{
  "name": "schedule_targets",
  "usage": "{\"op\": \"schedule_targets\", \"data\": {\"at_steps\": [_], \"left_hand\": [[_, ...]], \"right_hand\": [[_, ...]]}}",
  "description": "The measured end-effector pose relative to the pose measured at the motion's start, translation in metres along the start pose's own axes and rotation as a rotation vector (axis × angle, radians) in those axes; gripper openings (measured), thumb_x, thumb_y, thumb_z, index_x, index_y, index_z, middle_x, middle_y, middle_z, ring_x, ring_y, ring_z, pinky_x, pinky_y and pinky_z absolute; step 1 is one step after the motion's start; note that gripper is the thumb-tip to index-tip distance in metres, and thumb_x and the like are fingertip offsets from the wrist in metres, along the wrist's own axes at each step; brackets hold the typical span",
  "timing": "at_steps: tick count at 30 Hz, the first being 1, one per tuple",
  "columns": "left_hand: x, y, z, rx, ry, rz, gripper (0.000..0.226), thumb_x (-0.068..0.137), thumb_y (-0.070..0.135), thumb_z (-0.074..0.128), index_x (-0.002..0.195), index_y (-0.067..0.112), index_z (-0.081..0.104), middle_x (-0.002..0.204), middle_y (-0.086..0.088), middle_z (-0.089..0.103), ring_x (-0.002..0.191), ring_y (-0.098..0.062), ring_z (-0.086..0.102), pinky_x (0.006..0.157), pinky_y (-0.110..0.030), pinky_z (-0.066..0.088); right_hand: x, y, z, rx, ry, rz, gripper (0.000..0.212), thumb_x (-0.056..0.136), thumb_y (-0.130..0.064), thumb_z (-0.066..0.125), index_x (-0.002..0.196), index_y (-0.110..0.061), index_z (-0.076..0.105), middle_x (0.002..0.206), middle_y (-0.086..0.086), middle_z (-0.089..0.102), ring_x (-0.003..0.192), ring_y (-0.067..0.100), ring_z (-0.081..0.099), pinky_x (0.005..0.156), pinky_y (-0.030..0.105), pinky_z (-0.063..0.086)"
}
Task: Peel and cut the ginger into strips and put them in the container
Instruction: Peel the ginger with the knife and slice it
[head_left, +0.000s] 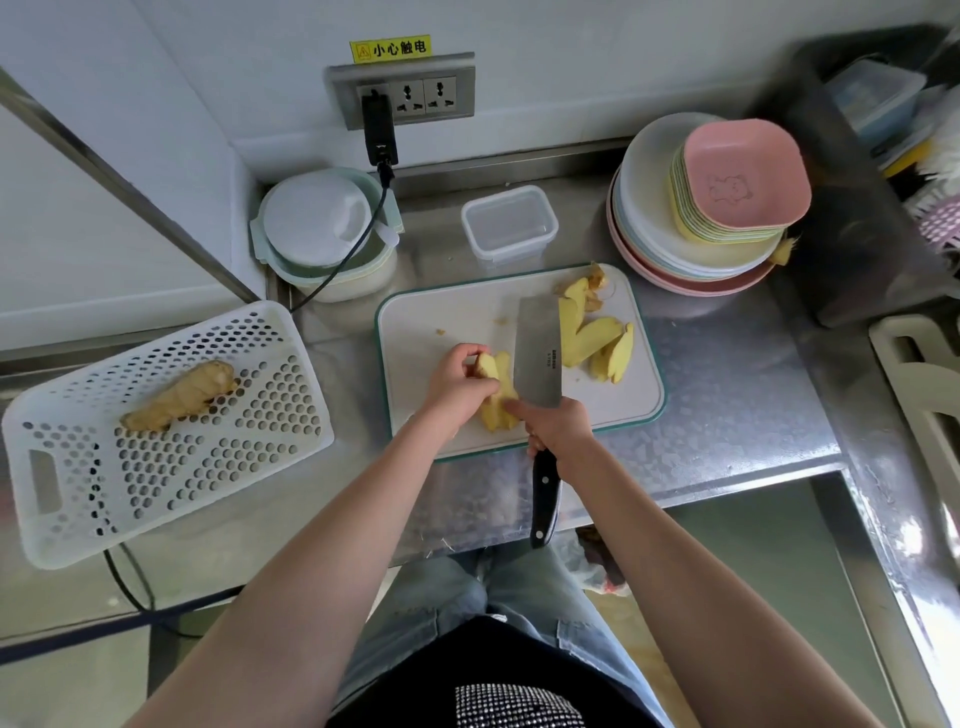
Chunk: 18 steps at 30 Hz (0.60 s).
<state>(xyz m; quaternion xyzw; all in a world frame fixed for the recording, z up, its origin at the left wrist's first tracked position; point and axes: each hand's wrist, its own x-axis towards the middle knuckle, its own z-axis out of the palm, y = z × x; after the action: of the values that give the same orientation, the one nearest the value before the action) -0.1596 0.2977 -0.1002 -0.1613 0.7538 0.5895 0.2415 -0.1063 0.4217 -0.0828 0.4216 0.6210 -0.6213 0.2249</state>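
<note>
**Steel blade set against peeled ginger**

Steel counter fills mid-frame. Near the centre, the right hand wraps its fingers around the black handle of a cleaver, forefinger stretched along the blade's left face. Just left, the left hand pinches a peeled ginger piece with curled fingers, touching the blade. Both are on the white board. Right of the blade lie slices; peels sit at the board's far corner. An unpeeled root lies in the basket at left. Beyond the board, upper centre, stands the clear container; stacked plates are at upper right.
</note>
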Motion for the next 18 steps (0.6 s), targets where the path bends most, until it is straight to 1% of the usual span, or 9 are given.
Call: {"op": "schedule_targets", "data": {"at_steps": [2,5,7,10,12,14,16,18], "left_hand": [[0.002,-0.001,-0.003,-0.038,-0.011,-0.014,0.047,0.072,-0.009,0.068,0.113,0.014,0.06,0.11,-0.015,0.063,0.087,-0.019,0.058,0.073,-0.026,0.049],[0.002,0.0,-0.002,-0.149,0.007,-0.067,0.056,0.072,-0.016,0.068,0.124,0.003,0.056,0.105,-0.016,0.061,0.092,-0.02,0.056,0.072,-0.024,0.05],[0.0,0.0,-0.001,-0.192,0.0,-0.112,0.063,0.074,-0.015,0.069,0.132,0.001,0.05,0.114,-0.019,0.06,0.098,-0.02,0.057,0.078,-0.026,0.05],[-0.001,0.003,0.002,-0.074,-0.046,-0.096,0.07,0.074,-0.008,0.073,0.137,0.004,0.045,0.127,-0.015,0.057,0.113,-0.024,0.057,0.091,-0.028,0.048],[0.0,0.006,0.005,0.028,-0.029,-0.065,0.069,0.072,-0.004,0.076,0.135,0.005,0.049,0.128,-0.013,0.057,0.114,-0.024,0.057,0.095,-0.031,0.048],[0.002,0.009,0.008,0.089,0.011,-0.042,0.067,0.071,0.001,0.078,0.132,0.006,0.052,0.128,-0.012,0.058,0.114,-0.024,0.057,0.098,-0.032,0.046],[0.002,0.013,0.012,0.177,0.035,-0.021,0.063,0.073,0.004,0.076,0.132,0.007,0.053,0.127,-0.01,0.058,0.115,-0.022,0.056,0.098,-0.028,0.044],[0.001,0.014,0.015,0.236,0.039,-0.008,0.059,0.075,0.004,0.074,0.131,0.009,0.054,0.127,-0.008,0.059,0.116,-0.021,0.055,0.097,-0.026,0.042]], "right_hand": [[0.0,-0.001,0.0,0.033,0.0,0.005,0.023,0.078,-0.015,0.078,0.083,-0.007,0.057,0.054,0.003,0.038,0.039,0.013,0.03,0.039,0.024,0.035],[0.002,-0.002,-0.001,0.119,0.036,0.001,0.025,0.077,-0.013,0.078,0.08,-0.008,0.054,0.049,0.001,0.036,0.035,0.012,0.03,0.04,0.024,0.035],[0.003,-0.004,-0.003,0.171,0.075,0.001,0.028,0.076,-0.012,0.079,0.079,-0.008,0.052,0.047,0.0,0.037,0.034,0.012,0.031,0.04,0.024,0.035],[0.003,-0.009,-0.006,0.13,0.157,-0.048,0.026,0.075,-0.015,0.08,0.081,-0.008,0.055,0.053,0.002,0.044,0.04,0.014,0.036,0.041,0.024,0.038],[0.0,-0.013,-0.006,0.051,0.204,-0.113,0.023,0.075,-0.018,0.079,0.077,-0.013,0.057,0.059,0.001,0.049,0.046,0.015,0.041,0.042,0.024,0.041],[-0.004,-0.017,-0.005,-0.007,0.255,-0.17,0.021,0.075,-0.019,0.077,0.072,-0.014,0.057,0.061,0.001,0.053,0.047,0.016,0.044,0.043,0.025,0.045],[-0.009,-0.02,-0.003,-0.039,0.297,-0.214,0.019,0.075,-0.019,0.076,0.072,-0.013,0.058,0.06,0.001,0.054,0.046,0.015,0.046,0.046,0.031,0.053],[-0.014,-0.021,-0.002,-0.053,0.325,-0.251,0.02,0.076,-0.019,0.075,0.07,-0.013,0.056,0.057,0.0,0.053,0.044,0.014,0.047,0.054,0.041,0.056]]}}
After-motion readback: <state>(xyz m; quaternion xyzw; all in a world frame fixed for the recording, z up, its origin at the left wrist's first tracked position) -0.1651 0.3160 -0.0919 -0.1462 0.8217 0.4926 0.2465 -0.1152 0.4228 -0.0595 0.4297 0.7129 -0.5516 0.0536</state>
